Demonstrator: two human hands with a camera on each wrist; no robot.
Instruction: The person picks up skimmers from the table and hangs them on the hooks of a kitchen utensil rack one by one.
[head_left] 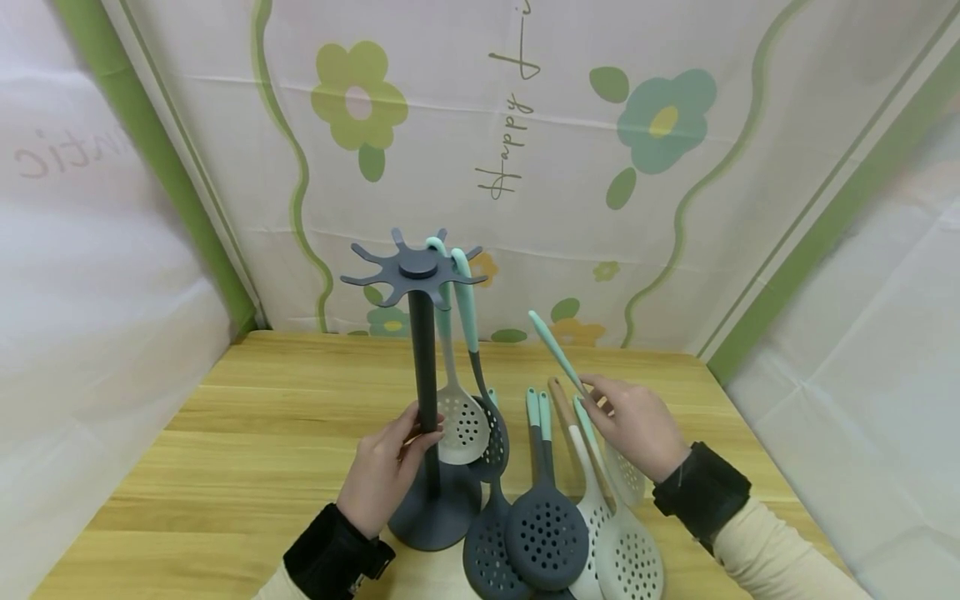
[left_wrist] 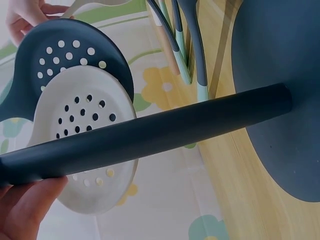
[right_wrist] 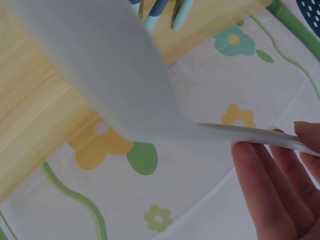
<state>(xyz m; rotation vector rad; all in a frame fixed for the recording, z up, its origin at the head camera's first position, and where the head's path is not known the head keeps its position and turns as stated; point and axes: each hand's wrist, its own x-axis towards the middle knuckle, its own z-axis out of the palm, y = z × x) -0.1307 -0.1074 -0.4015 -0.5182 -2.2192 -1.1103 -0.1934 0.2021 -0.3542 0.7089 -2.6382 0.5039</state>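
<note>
A dark utensil stand [head_left: 422, 358] with a round base and a star-shaped ring of hooks stands at the middle. My left hand [head_left: 378, 479] grips its post partway down. Two mint-handled utensils hang from its right hooks: a light grey skimmer [head_left: 459, 450] and a dark perforated spoon [head_left: 497, 465] behind it. To the right, my right hand [head_left: 637, 427] pinches a light grey perforated utensil [head_left: 552, 340] near the lower end of its mint handle, the handle tilting up and left. In the right wrist view its broad pale head [right_wrist: 105, 75] looms close, with no holes visible.
Several utensils lie on the wooden table [head_left: 225, 467] right of the stand: a dark skimmer [head_left: 547, 542], a dark perforated turner [head_left: 483, 550], a light skimmer [head_left: 632, 554] and a wooden-handled one [head_left: 581, 450]. A flower-printed cloth [head_left: 450, 125] rises behind the table.
</note>
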